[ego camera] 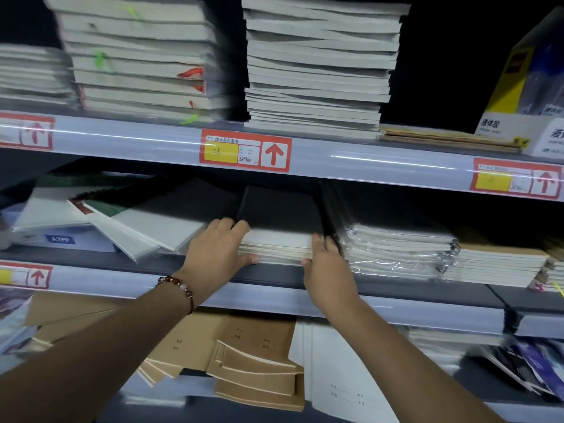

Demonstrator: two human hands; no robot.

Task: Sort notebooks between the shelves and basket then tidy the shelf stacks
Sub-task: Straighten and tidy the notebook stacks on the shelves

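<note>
Both arms reached forward; the left hand (217, 251) and right hand (328, 271) faced each other, fingers curled, thumbs underneath, gripping from opposite sides.

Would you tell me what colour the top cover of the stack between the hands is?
Black top cover, seen in the head view.

Two hands (213, 251), three shelves (366, 160), four red price labels (245, 151).
</note>
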